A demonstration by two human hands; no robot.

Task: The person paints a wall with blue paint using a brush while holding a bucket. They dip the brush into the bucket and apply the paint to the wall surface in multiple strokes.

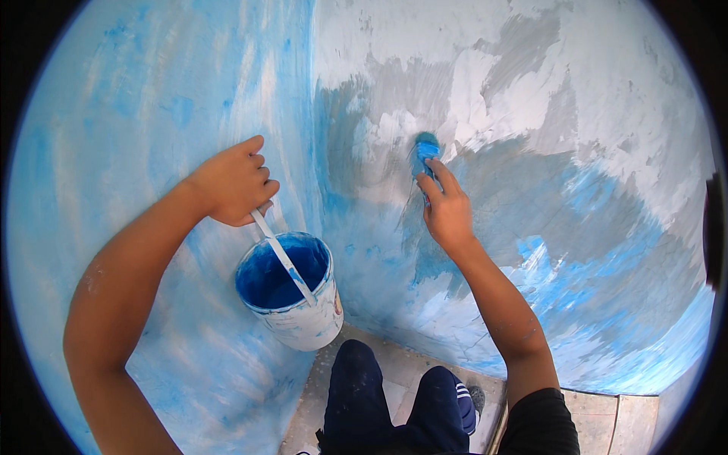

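My left hand [236, 182] is closed around the white handle of a bucket [303, 330], which hangs from it beside the left wall. Blue paint coats the inside of the bucket, and white smears cover its outside. On the right-hand wall, my right hand [449, 208] grips a paintbrush [426, 152] with a blue-stained body. The bristles press against the wall a little to the right of the corner. Fingers cover most of the brush handle.
The left wall [136, 152] carries streaky light blue paint. White, grey and blue patches mark the right wall [531, 189]. Below are my legs in dark trousers, a tiled floor [307, 402] and wooden boards [599, 417] at lower right. A dark object [713, 231] sits at the right rim.
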